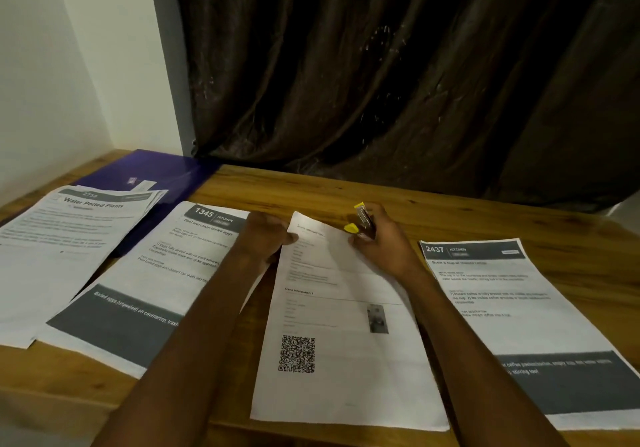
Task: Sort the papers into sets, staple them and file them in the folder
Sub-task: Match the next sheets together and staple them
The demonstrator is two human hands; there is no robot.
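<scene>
A paper set with a QR code (339,342) lies in the middle of the wooden table (450,211). My left hand (266,238) pinches its top left corner. My right hand (384,238) grips a yellow and black stapler (363,221) just above the sheet's top right edge. Left of it lies the "1345 Kitchen" sheet (156,273), partly under my left forearm. The "Water Potted Plants" set (62,238) lies at the far left, overlapping a purple folder (156,172). The "2437 Kitchen" sheet (519,325) lies to the right.
A dark curtain (381,82) hangs behind the table's far edge. A white wall (69,65) stands at the left. The table's near edge runs along the bottom of the view.
</scene>
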